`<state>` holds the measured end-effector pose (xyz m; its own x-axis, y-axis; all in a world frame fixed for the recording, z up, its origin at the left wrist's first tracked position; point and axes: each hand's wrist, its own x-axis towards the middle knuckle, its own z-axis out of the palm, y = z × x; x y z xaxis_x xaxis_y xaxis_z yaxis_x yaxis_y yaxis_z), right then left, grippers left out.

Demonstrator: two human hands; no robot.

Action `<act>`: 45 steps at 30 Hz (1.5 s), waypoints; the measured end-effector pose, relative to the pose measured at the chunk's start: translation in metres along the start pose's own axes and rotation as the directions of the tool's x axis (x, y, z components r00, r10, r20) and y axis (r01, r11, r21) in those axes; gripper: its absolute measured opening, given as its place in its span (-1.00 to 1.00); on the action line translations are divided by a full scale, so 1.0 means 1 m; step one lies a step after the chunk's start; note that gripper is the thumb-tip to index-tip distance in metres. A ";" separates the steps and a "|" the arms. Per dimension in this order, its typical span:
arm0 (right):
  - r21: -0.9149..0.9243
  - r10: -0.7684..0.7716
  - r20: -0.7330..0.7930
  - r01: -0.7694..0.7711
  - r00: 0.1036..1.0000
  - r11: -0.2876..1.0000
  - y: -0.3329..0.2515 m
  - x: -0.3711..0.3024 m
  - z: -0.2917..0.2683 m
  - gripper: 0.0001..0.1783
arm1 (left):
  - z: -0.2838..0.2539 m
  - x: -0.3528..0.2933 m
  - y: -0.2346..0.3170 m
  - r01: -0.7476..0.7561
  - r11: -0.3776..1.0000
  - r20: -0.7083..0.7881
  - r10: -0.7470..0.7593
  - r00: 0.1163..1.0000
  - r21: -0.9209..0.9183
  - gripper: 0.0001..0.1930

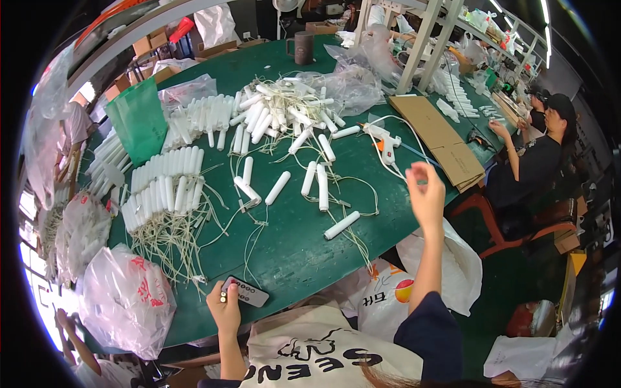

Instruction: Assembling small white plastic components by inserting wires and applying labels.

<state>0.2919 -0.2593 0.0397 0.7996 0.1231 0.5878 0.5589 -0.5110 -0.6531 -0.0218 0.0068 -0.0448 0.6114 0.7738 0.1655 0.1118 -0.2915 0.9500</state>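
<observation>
Grey handheld device (254, 295), likely light, stiff and slick, best held by its long edges; left hand (224, 305) gripping one end, right hand (427, 193) raised, loosely curled, apparently empty

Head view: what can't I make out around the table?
All in the head view:
Underside of the grey remote-like device: hidden by its top face; the left hand covers one end.
What's behind the green bag: blocked by it.
Single paths of the cords by the white tubes: too thin, tangled.

Flat grey rectangular device (251, 294), rounded corners, dark round markings facing up, slanted, near and left of centre.
</observation>
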 end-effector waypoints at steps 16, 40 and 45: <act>-0.459 0.144 0.437 0.082 0.888 0.885 0.139 0.030 -0.045 -0.73 | 0.002 0.012 0.000 -0.003 0.975 0.223 -0.048 0.974 0.222 -0.77; 0.889 0.235 -0.282 0.161 0.930 0.429 0.007 0.099 -0.085 -0.83 | 0.007 0.013 0.002 -0.096 0.955 0.238 0.027 0.971 0.281 -0.75; 0.910 -0.090 -0.119 0.145 0.989 0.388 -0.007 0.158 -0.075 -0.80 | 0.007 0.015 -0.002 -0.073 0.961 0.230 0.010 0.973 0.268 -0.74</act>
<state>0.3980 -0.3000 0.1732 0.7141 0.0664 0.6969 0.5328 0.5941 -0.6026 -0.0079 0.0150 -0.0461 0.7762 0.6210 0.1092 0.2728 -0.4868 0.8298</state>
